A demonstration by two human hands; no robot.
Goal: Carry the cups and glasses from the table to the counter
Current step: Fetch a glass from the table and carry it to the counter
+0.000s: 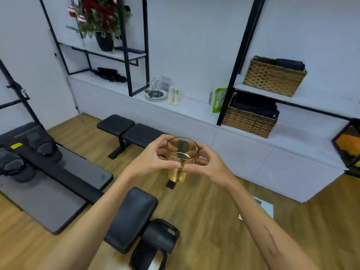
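— Where's the clear amber-tinted drinking glass (180, 162)?
— Frame centre, upright, mouth up, long axis vertical, left hand (153, 155) and right hand (208, 164) both curled around it.
— Room?
— Wooden floor (214, 221) below; long white surface (194, 112) across the upper frame, black padded bench (134, 133) between.

Clear amber-tinted glass (181, 162), smooth and shiny; padded bench (134, 131) in matt black leather-look; woven wicker baskets (272, 78); wood-grain floor (214, 221).
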